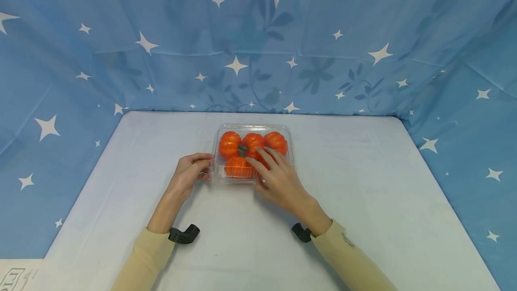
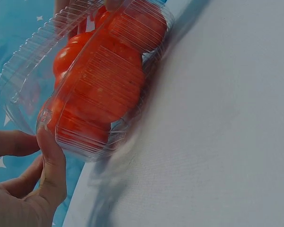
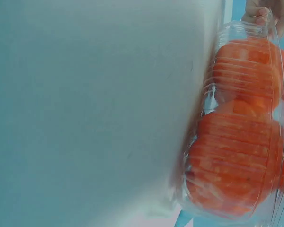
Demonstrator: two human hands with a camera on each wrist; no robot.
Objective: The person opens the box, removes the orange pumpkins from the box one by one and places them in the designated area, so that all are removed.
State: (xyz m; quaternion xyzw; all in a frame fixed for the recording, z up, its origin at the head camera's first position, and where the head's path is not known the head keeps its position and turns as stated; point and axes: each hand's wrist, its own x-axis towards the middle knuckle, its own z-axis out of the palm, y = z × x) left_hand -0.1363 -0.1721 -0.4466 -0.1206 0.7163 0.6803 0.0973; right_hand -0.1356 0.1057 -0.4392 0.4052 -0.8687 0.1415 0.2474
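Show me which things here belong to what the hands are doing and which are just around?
Part of the job:
- left hand, at the container's side
- right hand, over its near right part
- clear plastic container
- orange pumpkin-like pieces inside

Just around:
- white table
- starry blue cloth
- black wrist devices
- lettered item, lower-left corner

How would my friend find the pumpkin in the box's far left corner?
Find the white table, then the clear plastic box on it. In its far row of three, pick the leftmost orange pumpkin. Seen from above, no finger of the right hand overlaps it, unlike its two neighbours in that row.
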